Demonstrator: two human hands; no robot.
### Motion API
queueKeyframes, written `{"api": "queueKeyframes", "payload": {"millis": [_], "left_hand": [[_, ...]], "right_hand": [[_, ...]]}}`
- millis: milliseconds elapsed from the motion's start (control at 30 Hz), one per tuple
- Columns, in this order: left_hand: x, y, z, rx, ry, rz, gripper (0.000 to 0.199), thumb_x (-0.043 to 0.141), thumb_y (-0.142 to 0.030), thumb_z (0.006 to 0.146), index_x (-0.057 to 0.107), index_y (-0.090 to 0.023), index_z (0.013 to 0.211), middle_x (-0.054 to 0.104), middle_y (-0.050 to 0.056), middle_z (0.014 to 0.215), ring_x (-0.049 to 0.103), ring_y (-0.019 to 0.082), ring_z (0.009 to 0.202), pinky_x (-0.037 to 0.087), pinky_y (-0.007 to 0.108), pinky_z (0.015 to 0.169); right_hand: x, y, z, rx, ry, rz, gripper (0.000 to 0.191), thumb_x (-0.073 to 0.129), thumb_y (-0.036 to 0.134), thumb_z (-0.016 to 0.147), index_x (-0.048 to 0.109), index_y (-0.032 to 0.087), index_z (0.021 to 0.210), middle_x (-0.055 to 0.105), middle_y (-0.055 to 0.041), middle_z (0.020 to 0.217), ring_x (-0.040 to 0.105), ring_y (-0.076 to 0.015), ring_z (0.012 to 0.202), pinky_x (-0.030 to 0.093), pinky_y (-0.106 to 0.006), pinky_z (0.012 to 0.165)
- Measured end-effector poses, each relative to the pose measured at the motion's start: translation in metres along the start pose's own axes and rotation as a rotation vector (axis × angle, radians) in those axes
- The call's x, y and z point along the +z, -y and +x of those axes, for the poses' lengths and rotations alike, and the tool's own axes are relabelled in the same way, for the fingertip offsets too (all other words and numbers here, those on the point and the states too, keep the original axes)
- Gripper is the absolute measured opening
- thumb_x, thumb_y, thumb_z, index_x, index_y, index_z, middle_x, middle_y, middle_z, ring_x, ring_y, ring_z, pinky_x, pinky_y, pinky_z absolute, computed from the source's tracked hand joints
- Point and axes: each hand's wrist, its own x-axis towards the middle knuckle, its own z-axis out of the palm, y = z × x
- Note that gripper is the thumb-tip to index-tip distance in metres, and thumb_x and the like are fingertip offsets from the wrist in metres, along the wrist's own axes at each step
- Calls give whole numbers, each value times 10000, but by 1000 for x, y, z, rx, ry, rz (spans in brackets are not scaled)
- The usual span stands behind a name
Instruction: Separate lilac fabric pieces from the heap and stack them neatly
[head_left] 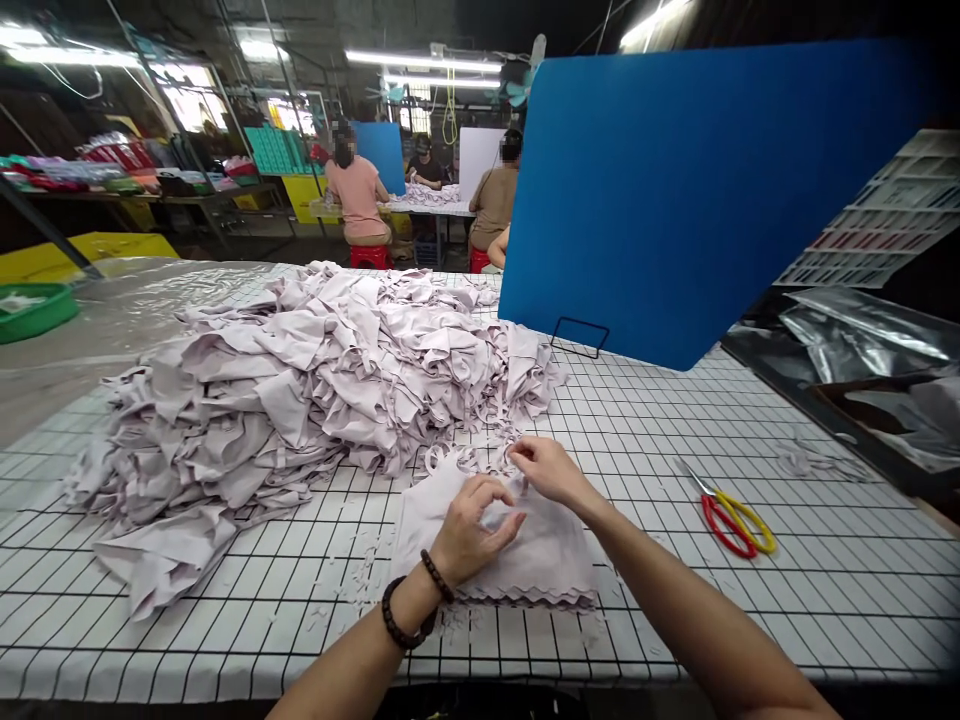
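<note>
A stack of pale lilac garments [555, 560], with a wavy hem towards me, lies flat on the table. Over its left part is my left hand [478, 525], thumb and fingers curved but apart, with nothing seen between them. At the stack's far edge, beside some thin straps [450, 460], my right hand [549, 468] has its fingertips pinched together. What they hold, if anything, is too small to make out. A large heap of crumpled lilac garments [360, 370] rises just beyond and to the left.
Scissors [739, 520] with red and yellow handles lie on the checked tablecloth [660, 610] at right. Behind them, a blue board [675, 200] stands in a black wire holder [581, 335]. Small scraps [364, 570] dot the cloth. A green basket [37, 312] sits far left; several people work beyond.
</note>
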Motion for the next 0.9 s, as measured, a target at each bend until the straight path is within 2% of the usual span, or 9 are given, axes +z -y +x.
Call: {"api": "queueKeyframes", "payload": {"millis": [67, 133, 233, 300, 467, 600, 733, 900], "left_hand": [[-6, 6, -8, -130, 57, -221, 267, 523, -411, 851, 612, -163, 813, 624, 71, 799, 572, 178, 774, 460, 312, 747], [-9, 17, -11, -270, 64, -443, 338, 494, -448, 861, 615, -137, 807, 636, 71, 762, 581, 157, 693, 474, 294, 687], [-7, 34, -9, -387, 43, -669, 378, 519, -480, 841, 605, -112, 845, 655, 83, 791, 606, 148, 688, 482, 285, 681], [-4, 40, -6, -418, 46, -748, 380, 555, -479, 822, 585, -110, 906, 661, 84, 809, 616, 140, 685, 482, 272, 673], [-2, 44, -3, -455, 12, -884, 463, 613, -438, 797, 449, -131, 1103, 670, 78, 821, 642, 141, 661, 480, 252, 630], [-10, 43, -3, -556, -79, -1085, 493, 574, -388, 836, 361, -152, 1212, 659, 67, 845, 653, 152, 658, 498, 295, 667], [-19, 41, -1, -650, -81, -1209, 493, 539, -337, 862, 357, -137, 1274, 659, 89, 870, 669, 193, 740, 503, 331, 719], [-23, 42, 3, -717, -69, -1274, 470, 538, -360, 861, 417, -150, 1264, 669, 100, 906, 673, 220, 820, 507, 322, 732]], "right_hand": [[21, 13, 23, 127, 253, 98, 356, 453, 436, 824, 658, 174, 698, 647, -48, 598, 514, -135, 465, 376, -256, 506], [40, 22, 45, 246, 337, 85, 497, 438, 569, 808, 645, 166, 604, 595, -55, 478, 474, -135, 392, 363, -265, 476], [58, 25, 72, 298, 218, -51, 529, 535, 636, 722, 597, 174, 473, 538, -62, 402, 520, -164, 440, 371, -276, 516], [64, 21, 84, 332, 165, -56, 464, 632, 571, 669, 575, 175, 432, 529, -57, 394, 535, -171, 468, 362, -275, 521], [72, 8, 95, 467, 170, 140, 238, 686, 220, 602, 555, 148, 417, 461, -7, 335, 416, -107, 348, 274, -245, 411], [76, 4, 96, 529, 120, 337, 163, 633, 131, 623, 522, 151, 506, 400, 48, 335, 316, -62, 292, 193, -206, 338], [70, 3, 95, 528, 78, 646, 103, 589, 184, 731, 514, 160, 665, 468, 54, 466, 288, -29, 314, 146, -160, 302], [40, 9, 101, 429, 33, 976, 101, 570, 257, 810, 552, 162, 779, 573, 12, 643, 397, -25, 397, 226, -122, 295]]}}
